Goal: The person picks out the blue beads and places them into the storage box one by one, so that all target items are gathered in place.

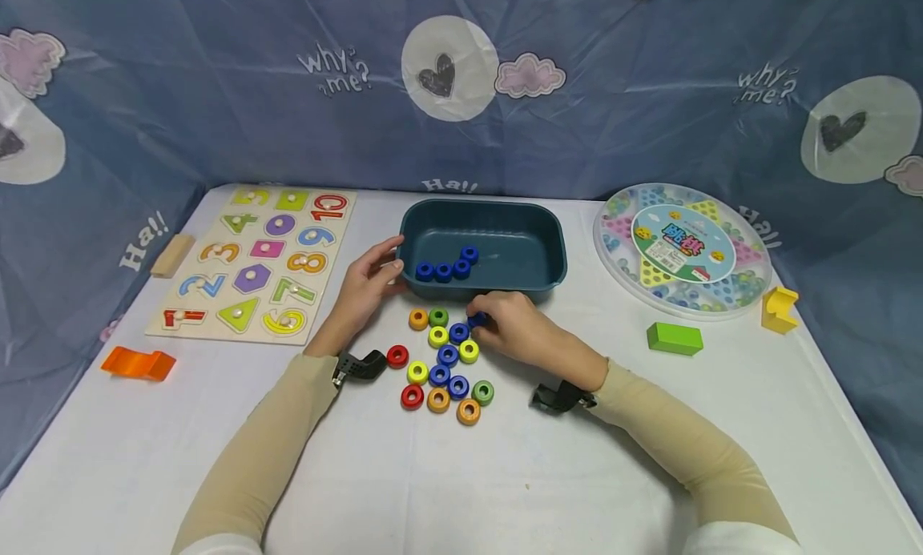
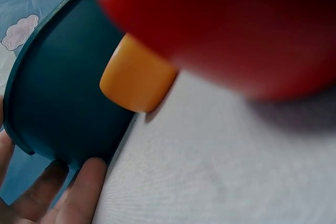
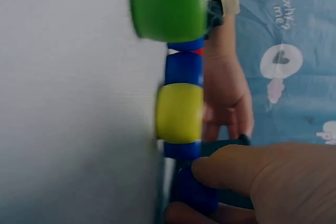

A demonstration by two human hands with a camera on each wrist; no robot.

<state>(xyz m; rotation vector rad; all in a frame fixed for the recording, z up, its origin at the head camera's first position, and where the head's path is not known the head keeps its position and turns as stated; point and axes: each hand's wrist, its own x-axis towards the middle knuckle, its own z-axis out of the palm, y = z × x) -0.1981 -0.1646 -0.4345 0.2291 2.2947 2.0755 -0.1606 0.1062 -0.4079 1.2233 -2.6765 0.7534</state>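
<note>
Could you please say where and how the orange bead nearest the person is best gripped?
The orange bead is probably best pinched by its rounded outer wall, from above and the near side: it lies flat, hole up, that side free, while a green bead and a blue bead sit close beyond it.

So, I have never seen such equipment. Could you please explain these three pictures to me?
There is no machine here, only a person whose left hand and right hand are bare. A camera worn on the head took the wide picture, looking forward and down. A black camera on each wrist took the two close pictures, so nearby things look big. On the white tablecloth lie colourful ring-shaped beads, in front of a dark teal tray that holds four blue beads. A number puzzle board lies to the left, a round Chinese checkers set to the right. The left hand touches the tray's left end; the right hand pinches another blue bead near its front wall.
</note>
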